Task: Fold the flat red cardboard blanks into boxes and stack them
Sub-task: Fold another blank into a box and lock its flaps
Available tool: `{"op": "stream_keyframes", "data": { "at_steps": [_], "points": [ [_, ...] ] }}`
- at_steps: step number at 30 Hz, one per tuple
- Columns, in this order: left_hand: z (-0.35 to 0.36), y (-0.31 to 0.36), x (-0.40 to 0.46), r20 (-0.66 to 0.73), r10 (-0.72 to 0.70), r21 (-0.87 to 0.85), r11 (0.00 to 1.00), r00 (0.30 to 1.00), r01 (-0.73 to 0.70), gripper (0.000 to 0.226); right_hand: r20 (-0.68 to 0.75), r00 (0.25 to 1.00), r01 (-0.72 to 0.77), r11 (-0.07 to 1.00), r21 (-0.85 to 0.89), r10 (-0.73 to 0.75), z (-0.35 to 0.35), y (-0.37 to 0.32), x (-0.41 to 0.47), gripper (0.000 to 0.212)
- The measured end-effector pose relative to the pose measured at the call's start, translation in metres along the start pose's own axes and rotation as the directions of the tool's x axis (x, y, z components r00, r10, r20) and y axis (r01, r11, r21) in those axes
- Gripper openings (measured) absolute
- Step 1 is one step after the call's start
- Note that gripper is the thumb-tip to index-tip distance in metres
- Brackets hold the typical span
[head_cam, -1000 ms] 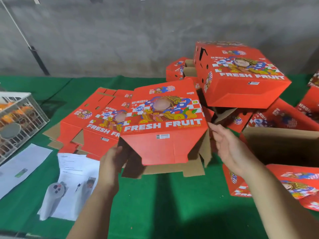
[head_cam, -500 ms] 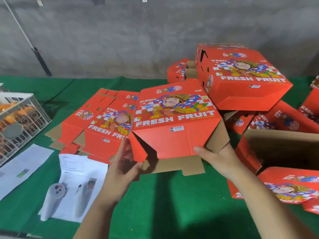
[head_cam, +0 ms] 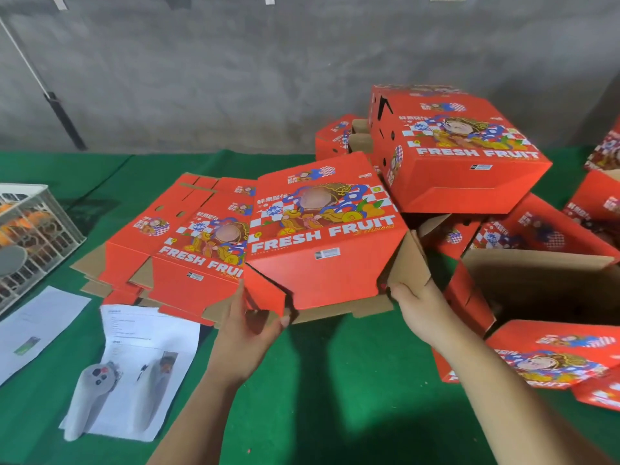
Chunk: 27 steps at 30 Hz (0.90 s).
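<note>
A half-formed red "FRESH FRUIT" box [head_cam: 322, 243] is held up above the green table, its open end with brown flaps facing me. My left hand [head_cam: 250, 327] grips the red side flap at the lower left corner, thumb and fingers around its edge. My right hand [head_cam: 419, 303] presses against the brown flap on the right side. A stack of flat red blanks [head_cam: 174, 243] lies behind and to the left. Folded boxes [head_cam: 459, 152] are piled at the back right.
A white wire crate [head_cam: 37, 229] with orange items sits at the left edge. Paper sheets [head_cam: 144, 333] and two white controllers [head_cam: 89, 394] lie at the front left. An open brown carton [head_cam: 543, 283] and more red boxes [head_cam: 553, 357] crowd the right. A grey wall stands behind.
The box opened up from flatter to squarer and shifted right. My right hand reached in and pushes the right brown flap; my left hand took hold of the left red flap.
</note>
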State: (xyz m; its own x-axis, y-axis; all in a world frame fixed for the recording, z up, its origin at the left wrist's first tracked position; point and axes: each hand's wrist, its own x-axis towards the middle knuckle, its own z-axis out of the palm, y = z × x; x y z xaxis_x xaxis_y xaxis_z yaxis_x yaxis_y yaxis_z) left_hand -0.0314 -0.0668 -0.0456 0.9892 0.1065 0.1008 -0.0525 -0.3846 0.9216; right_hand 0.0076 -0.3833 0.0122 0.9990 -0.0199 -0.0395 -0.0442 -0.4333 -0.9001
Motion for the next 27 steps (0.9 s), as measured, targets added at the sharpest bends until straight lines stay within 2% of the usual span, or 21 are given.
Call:
{"op": "stream_keyframes", "data": {
  "at_steps": [2, 3, 5, 6, 9, 11, 15, 18, 20, 22, 23, 24, 26, 27],
  "points": [
    [-0.007, 0.006, 0.0, -0.076, 0.01, -0.037, 0.999, 0.997, -0.012, 0.054, 0.0, 1.0, -0.015, 1.0, 0.004, 0.015, -0.001, 0.0, 0.0, 0.022],
    [-0.013, 0.01, 0.001, -0.129, 0.017, 0.005, 1.0, 0.992, -0.016, 0.043, -0.02, 1.0, -0.014, 1.0, 0.018, 0.014, -0.002, -0.001, 0.001, 0.014],
    [-0.024, 0.016, 0.002, -0.226, 0.05, 0.114, 0.993, 0.973, -0.024, 0.033, -0.073, 0.997, 0.032, 0.997, 0.074, -0.027, -0.005, -0.007, 0.001, 0.011],
    [-0.03, 0.02, 0.002, -0.262, 0.04, 0.102, 0.995, 0.964, -0.013, 0.033, -0.112, 0.992, 0.071, 0.992, 0.104, -0.059, -0.007, -0.012, 0.001, 0.013],
    [-0.046, 0.038, 0.004, -0.397, -0.088, -0.062, 0.996, 0.914, 0.069, 0.061, -0.289, 0.948, 0.18, 0.974, 0.14, -0.134, -0.02, -0.031, 0.002, 0.015],
    [-0.058, 0.055, 0.008, -0.377, -0.127, -0.108, 0.99, 0.917, 0.093, 0.067, -0.381, 0.912, 0.242, 0.95, 0.195, -0.154, -0.029, -0.044, 0.004, 0.017],
    [-0.072, 0.087, 0.016, -0.21, -0.18, -0.189, 0.972, 0.961, 0.141, 0.049, -0.456, 0.862, 0.355, 0.906, 0.229, -0.222, -0.046, -0.063, 0.009, 0.013],
    [-0.077, 0.1, 0.024, -0.191, -0.246, -0.346, 0.923, 0.95, 0.169, 0.044, -0.459, 0.848, 0.39, 0.899, 0.197, -0.267, -0.056, -0.065, 0.01, 0.014],
    [-0.079, 0.102, 0.032, -0.127, -0.325, -0.501, 0.837, 0.937, 0.222, 0.037, -0.435, 0.861, 0.36, 0.92, 0.157, -0.263, -0.056, -0.062, 0.015, 0.017],
    [-0.074, 0.103, 0.038, -0.058, -0.333, -0.58, 0.778, 0.941, 0.24, 0.043, -0.402, 0.878, 0.307, 0.95, 0.055, -0.26, -0.052, -0.057, 0.024, 0.012],
    [-0.069, 0.102, 0.04, -0.068, -0.326, -0.6, 0.768, 0.943, 0.222, 0.047, -0.369, 0.891, 0.281, 0.96, -0.012, -0.265, -0.05, -0.054, 0.028, 0.01],
    [-0.063, 0.102, 0.042, -0.113, -0.315, -0.618, 0.765, 0.943, 0.181, 0.046, -0.325, 0.909, 0.255, 0.965, -0.059, -0.26, -0.048, -0.05, 0.031, 0.012],
    [-0.052, 0.104, 0.044, -0.275, -0.289, -0.621, 0.782, 0.917, 0.06, 0.029, -0.231, 0.943, 0.22, 0.97, -0.106, -0.24, -0.043, -0.044, 0.034, 0.011],
    [-0.048, 0.107, 0.044, -0.36, -0.272, -0.608, 0.794, 0.893, -0.003, 0.026, -0.214, 0.95, 0.205, 0.972, -0.11, -0.225, -0.041, -0.044, 0.032, 0.018]
  ]
}}
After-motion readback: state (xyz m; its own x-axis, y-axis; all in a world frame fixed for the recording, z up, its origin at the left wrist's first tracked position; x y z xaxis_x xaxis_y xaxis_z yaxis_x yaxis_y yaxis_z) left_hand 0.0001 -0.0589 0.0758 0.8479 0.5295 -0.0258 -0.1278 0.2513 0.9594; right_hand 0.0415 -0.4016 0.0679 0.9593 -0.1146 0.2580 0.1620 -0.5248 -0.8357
